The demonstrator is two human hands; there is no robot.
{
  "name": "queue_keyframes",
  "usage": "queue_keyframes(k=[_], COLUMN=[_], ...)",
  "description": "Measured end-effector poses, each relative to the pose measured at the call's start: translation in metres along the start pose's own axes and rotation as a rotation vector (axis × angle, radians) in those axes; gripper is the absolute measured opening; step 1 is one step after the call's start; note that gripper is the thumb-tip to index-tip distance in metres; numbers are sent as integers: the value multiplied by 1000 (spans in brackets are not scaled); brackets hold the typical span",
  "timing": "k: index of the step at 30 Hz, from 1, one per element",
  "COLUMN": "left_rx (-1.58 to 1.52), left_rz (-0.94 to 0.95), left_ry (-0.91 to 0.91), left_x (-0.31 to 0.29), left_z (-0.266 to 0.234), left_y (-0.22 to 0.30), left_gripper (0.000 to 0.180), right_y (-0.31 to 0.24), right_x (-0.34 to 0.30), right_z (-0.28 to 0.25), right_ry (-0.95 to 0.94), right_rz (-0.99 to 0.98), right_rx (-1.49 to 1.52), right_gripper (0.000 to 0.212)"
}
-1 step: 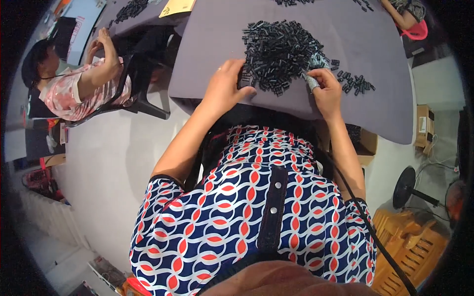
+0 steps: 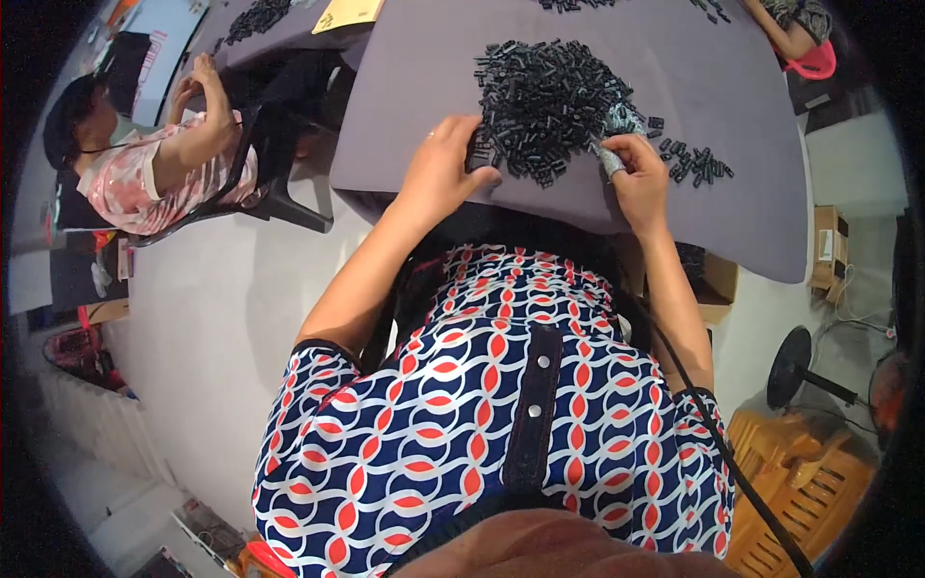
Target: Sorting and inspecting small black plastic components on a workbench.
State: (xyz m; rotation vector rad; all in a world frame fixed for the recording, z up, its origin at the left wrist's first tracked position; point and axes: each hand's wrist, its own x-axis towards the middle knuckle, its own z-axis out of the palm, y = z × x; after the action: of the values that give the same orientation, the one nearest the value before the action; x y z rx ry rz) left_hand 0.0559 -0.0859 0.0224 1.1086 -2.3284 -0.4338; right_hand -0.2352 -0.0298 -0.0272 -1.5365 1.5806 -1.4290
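Note:
A heap of small black pieces (image 2: 549, 106), short and oblong, lies on the grey cloth-covered table (image 2: 405, 77) in front of me. My left hand (image 2: 445, 169) rests at the heap's left edge, thumb apart from the curved fingers; a few dark pieces (image 2: 479, 146) sit right beside its fingertips. At the heap's lower right my right hand (image 2: 636, 178) is closed in a pinch. A grey wrap (image 2: 611, 161) covers one of its digits. Whatever the pinch holds is too small to make out. Just beyond it, a shiny silvery patch (image 2: 624, 120) shows at the heap's edge.
A smaller scatter of black pieces (image 2: 699, 162) lies to the right. A yellow sheet (image 2: 347, 13) is at the far left. Another person (image 2: 164, 164) sits on a black chair (image 2: 279, 183) at left. An open cardboard box (image 2: 715, 284) stands below the table, and orange chairs (image 2: 800, 491) are lower right.

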Motion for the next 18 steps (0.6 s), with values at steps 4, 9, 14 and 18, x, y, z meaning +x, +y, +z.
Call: queue_keyframes(k=[4, 9, 14, 18], left_rx=[-92, -150, -213, -179], left_rz=[-134, -170, -199, -37], left_ry=[-49, -9, 43, 56], left_x=[3, 0, -18, -13], left_z=[7, 6, -3, 1], left_y=[2, 7, 2, -3], left_gripper=[64, 60, 34, 21], right_y=[-5, -8, -8, -7], right_x=[-1, -1, -1, -1], right_z=[1, 2, 2, 4], right_ry=[-7, -11, -10, 2], right_rz=[6, 25, 48, 14], right_rx=[-17, 1, 24, 42], right_gripper=[16, 17, 17, 18])
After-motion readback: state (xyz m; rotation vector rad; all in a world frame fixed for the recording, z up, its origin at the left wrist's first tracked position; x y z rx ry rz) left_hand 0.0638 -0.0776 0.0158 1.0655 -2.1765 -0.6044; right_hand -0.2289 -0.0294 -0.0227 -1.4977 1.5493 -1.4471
